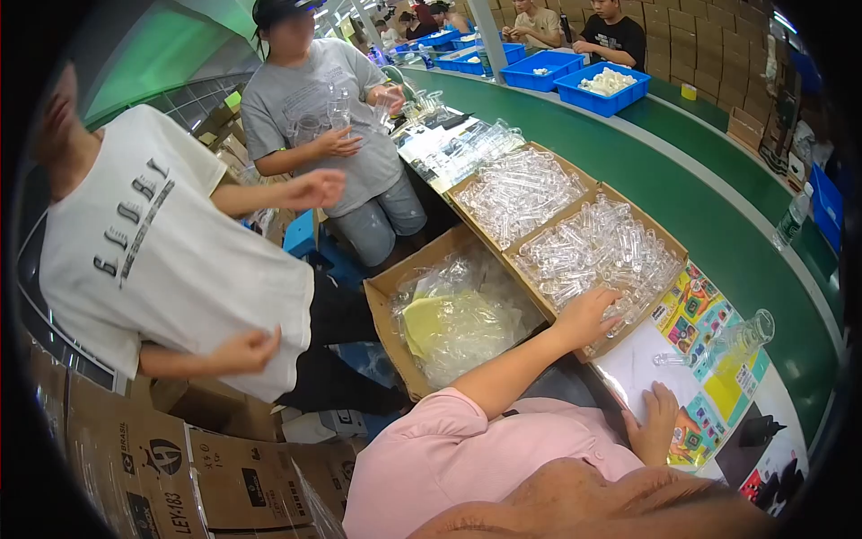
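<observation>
My left hand (588,318) reaches into the nearer cardboard box (684,251), which is heaped with clear plastic tubes (593,256). Its fingers are bent around a clear tube at the box's near right corner, though the tube is partly hidden. On the table's white surface my right hand (654,424) lies with fingers extended, holding nothing. Just beyond it rest a single clear tube (669,358) and a larger clear flask-shaped vessel (747,336), tipped on its side.
A second box of clear tubes (521,193) adjoins the first. Left of them stands an open carton with plastic bags (462,323). Two people (180,260) (314,117) stand at left, one holding clear vessels. A green conveyor (539,121) runs behind, with blue bins (602,101) and a water bottle (794,216).
</observation>
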